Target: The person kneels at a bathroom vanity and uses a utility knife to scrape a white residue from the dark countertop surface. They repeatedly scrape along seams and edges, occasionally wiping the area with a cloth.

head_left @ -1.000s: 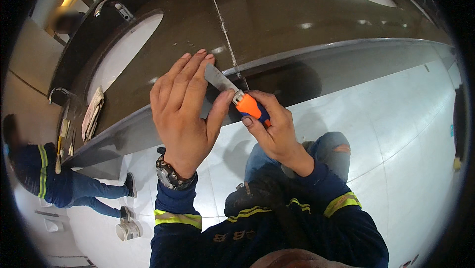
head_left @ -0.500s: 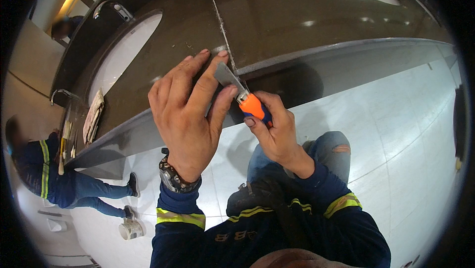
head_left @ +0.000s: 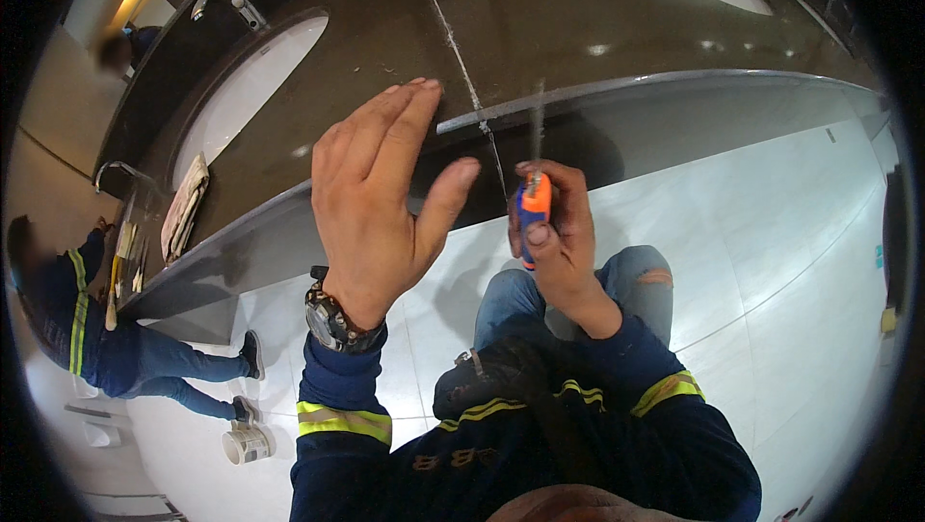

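Note:
My right hand [head_left: 568,247] is closed round the orange and blue handle of a putty knife [head_left: 536,199]. Its metal blade points up toward the counter, looks thin from this side and is smeared by motion. To the left, my left hand [head_left: 381,204] holds nothing, its fingers stretched out and the thumb apart, over the front edge of the dark stone counter [head_left: 540,31]. A pale, rough seam [head_left: 453,40] crosses the counter top and runs on down its front face, between my two hands. The blade stands to the right of this seam, apart from it.
White basins [head_left: 255,89] with metal taps are set into the counter. A folded cloth [head_left: 185,206] and several brushes [head_left: 123,257] lie at its left end. Another person [head_left: 125,339] stands at the left, near a white bucket [head_left: 246,444] on the tiled floor.
The putty knife has moved right, away from my left fingers, and turned so its blade shows edge-on. My left thumb has spread away from the blade, and the hand shifted slightly right.

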The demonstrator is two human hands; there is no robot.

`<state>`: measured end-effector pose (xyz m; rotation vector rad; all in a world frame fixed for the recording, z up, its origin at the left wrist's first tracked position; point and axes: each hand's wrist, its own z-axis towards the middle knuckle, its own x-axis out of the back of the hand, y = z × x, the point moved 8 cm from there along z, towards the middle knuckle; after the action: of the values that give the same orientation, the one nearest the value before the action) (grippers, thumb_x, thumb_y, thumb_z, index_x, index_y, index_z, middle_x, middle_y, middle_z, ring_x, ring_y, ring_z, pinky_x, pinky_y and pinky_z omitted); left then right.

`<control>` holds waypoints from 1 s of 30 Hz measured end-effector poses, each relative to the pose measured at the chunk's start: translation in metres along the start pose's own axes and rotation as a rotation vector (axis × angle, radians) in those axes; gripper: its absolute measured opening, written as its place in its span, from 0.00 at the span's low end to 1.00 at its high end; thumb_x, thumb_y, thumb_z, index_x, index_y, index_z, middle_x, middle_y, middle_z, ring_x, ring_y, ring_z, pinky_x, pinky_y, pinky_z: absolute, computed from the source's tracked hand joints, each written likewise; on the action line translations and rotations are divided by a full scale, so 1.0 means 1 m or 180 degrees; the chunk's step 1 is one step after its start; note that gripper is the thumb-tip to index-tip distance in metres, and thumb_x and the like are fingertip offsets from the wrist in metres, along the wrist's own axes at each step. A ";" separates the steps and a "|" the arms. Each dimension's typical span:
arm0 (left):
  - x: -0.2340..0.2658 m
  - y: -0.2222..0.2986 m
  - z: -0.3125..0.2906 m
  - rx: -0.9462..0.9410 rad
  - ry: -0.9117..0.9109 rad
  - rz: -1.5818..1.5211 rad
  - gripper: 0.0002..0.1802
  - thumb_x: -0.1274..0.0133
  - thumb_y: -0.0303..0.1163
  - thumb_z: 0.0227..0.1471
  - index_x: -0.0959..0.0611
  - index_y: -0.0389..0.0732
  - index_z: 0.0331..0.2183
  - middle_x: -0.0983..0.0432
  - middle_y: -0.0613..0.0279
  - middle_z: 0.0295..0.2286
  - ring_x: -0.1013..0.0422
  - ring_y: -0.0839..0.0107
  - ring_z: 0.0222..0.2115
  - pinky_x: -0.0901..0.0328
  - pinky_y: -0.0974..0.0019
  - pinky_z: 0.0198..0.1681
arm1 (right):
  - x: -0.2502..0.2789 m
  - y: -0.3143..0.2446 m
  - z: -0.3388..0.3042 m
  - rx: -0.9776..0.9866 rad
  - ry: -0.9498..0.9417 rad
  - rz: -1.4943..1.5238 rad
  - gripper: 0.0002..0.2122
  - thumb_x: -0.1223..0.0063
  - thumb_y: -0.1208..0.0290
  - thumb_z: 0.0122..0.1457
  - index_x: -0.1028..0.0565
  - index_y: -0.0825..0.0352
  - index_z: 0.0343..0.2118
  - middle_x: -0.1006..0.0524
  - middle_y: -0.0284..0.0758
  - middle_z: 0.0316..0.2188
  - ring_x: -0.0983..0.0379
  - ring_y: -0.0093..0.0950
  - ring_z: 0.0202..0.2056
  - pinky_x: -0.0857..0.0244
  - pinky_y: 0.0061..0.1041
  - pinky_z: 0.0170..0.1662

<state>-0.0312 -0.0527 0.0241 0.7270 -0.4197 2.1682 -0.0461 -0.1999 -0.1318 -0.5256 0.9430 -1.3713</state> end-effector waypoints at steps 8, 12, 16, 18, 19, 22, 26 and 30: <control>-0.005 0.002 0.022 0.0586 -0.0125 0.0211 0.21 0.30 0.42 0.46 0.13 0.40 0.40 0.19 0.58 0.41 0.25 0.57 0.43 0.34 0.62 0.46 | 0.023 -0.015 -0.001 0.0168 0.0061 0.0028 0.28 0.48 0.48 0.69 0.34 0.70 0.58 0.28 0.32 0.34 0.33 0.18 0.31 0.36 0.19 0.36; -0.002 -0.009 0.020 0.0399 -0.0059 -0.0252 0.20 0.30 0.45 0.47 0.15 0.42 0.36 0.22 0.63 0.37 0.29 0.58 0.38 0.37 0.57 0.43 | 0.029 -0.016 0.003 0.0132 0.0002 -0.0176 0.27 0.51 0.48 0.70 0.32 0.70 0.58 0.27 0.33 0.33 0.32 0.18 0.32 0.35 0.20 0.37; 0.000 -0.012 0.021 0.0416 -0.0150 -0.0204 0.21 0.29 0.46 0.45 0.14 0.42 0.36 0.22 0.63 0.36 0.29 0.59 0.38 0.37 0.57 0.42 | 0.024 -0.011 0.003 0.0039 -0.0146 -0.0106 0.27 0.55 0.49 0.72 0.32 0.71 0.60 0.26 0.34 0.33 0.31 0.19 0.32 0.33 0.21 0.38; -0.003 -0.008 0.023 0.0528 -0.0129 -0.0087 0.22 0.29 0.47 0.45 0.14 0.42 0.36 0.22 0.64 0.37 0.29 0.59 0.38 0.37 0.57 0.42 | 0.019 -0.012 0.003 0.0032 -0.0202 -0.0088 0.27 0.57 0.49 0.73 0.31 0.71 0.61 0.25 0.34 0.33 0.30 0.19 0.33 0.33 0.22 0.38; -0.003 -0.008 0.023 0.0545 -0.0096 -0.0052 0.22 0.29 0.47 0.45 0.14 0.42 0.36 0.22 0.64 0.36 0.29 0.59 0.38 0.37 0.57 0.42 | 0.018 -0.012 0.002 0.0041 -0.0251 -0.0206 0.28 0.59 0.49 0.73 0.31 0.72 0.61 0.23 0.37 0.35 0.28 0.20 0.33 0.32 0.23 0.38; -0.003 -0.007 0.019 0.0503 0.0024 0.0060 0.22 0.29 0.48 0.45 0.15 0.42 0.35 0.22 0.63 0.35 0.28 0.60 0.37 0.36 0.57 0.41 | 0.014 -0.008 0.002 -0.0043 -0.0286 -0.0158 0.33 0.63 0.42 0.72 0.35 0.71 0.62 0.23 0.39 0.33 0.25 0.23 0.32 0.31 0.22 0.38; -0.006 -0.013 0.016 0.0427 0.0164 0.0134 0.20 0.30 0.47 0.48 0.15 0.42 0.35 0.21 0.63 0.36 0.28 0.60 0.36 0.36 0.57 0.40 | 0.011 -0.002 0.003 0.0126 -0.0267 0.0304 0.26 0.57 0.54 0.73 0.37 0.71 0.63 0.21 0.42 0.35 0.23 0.23 0.30 0.28 0.23 0.34; -0.001 -0.018 0.010 0.0532 0.0220 -0.0241 0.16 0.33 0.42 0.52 0.14 0.41 0.37 0.20 0.61 0.37 0.25 0.58 0.37 0.34 0.57 0.43 | -0.004 0.001 0.008 0.0047 -0.0409 0.0042 0.21 0.55 0.61 0.73 0.39 0.69 0.61 0.22 0.42 0.35 0.23 0.24 0.30 0.27 0.24 0.35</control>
<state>-0.0127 -0.0470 0.0320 0.7441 -0.1735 2.1675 -0.0384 -0.1971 -0.1273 -0.5884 0.8300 -1.3158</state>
